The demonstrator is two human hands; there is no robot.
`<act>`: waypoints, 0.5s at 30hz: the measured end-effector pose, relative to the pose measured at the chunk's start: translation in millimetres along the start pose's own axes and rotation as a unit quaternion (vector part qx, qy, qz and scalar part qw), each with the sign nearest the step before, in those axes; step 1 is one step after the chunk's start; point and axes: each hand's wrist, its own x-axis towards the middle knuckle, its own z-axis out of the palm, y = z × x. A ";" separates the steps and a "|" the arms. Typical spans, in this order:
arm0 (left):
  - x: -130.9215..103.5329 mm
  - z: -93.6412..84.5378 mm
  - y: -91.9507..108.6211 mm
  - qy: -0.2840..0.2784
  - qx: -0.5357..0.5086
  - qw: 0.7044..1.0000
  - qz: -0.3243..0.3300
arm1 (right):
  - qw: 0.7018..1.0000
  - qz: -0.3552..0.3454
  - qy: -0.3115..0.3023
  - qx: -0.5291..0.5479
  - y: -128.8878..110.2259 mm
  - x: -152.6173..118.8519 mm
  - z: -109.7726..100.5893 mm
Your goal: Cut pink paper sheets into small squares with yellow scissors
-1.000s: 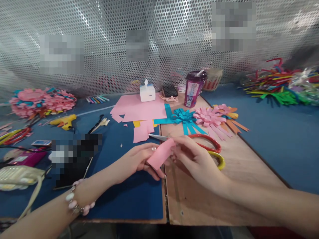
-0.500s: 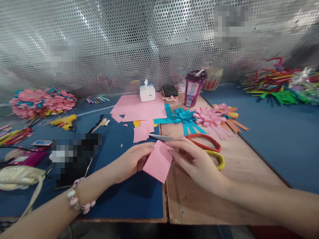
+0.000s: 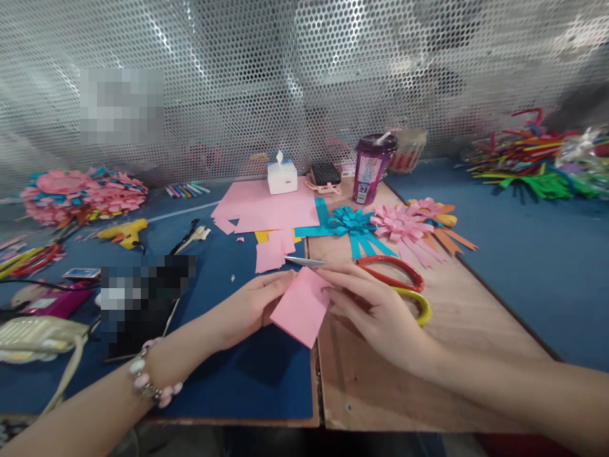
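Two bare forearms reach in from the bottom edge, meeting at the centre. The left hand (image 3: 252, 304), a bead bracelet (image 3: 150, 381) on its wrist, pinches the left edge of a small pink paper (image 3: 301, 306) between thumb and fingers. The right hand (image 3: 375, 311) presses its fingertips on the paper's right edge, thumb beneath, so the sheet is held taut between both hands, likely to line up a fold. The paper hangs just above the seam where the blue mat (image 3: 247, 374) meets the wooden board (image 3: 457, 343).

At one o'clock from the hands lie scissors (image 3: 394, 282), their blade tip pointing left just beyond the fingertips, handles within easy reach of the right hand. At twelve o'clock are pink sheets (image 3: 271, 212), then a white box (image 3: 282, 176). Further, at one o'clock, sit paper flowers (image 3: 399, 223) and a purple cup (image 3: 370, 168). At ten o'clock lies a yellow glue gun (image 3: 122, 232). A perforated metal screen (image 3: 304, 76) closes the far side.

Compared with a second ago, the paper is flatter and more opened out, turned to face the viewer; since half a second ago it has barely moved.
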 end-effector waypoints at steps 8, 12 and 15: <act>1.5 0.0 -1.3 0.013 -0.007 1.000 0.001 | 1.000 0.003 -0.009 -0.006 0.8 -0.1 2.4; 1.2 0.1 -0.8 0.011 -0.006 1.000 0.003 | 1.000 -0.006 0.003 -0.012 -1.7 -0.6 0.9; 0.8 -0.3 -0.7 0.018 -0.002 1.000 0.001 | 0.999 -0.027 0.013 -0.011 -2.6 -0.5 0.5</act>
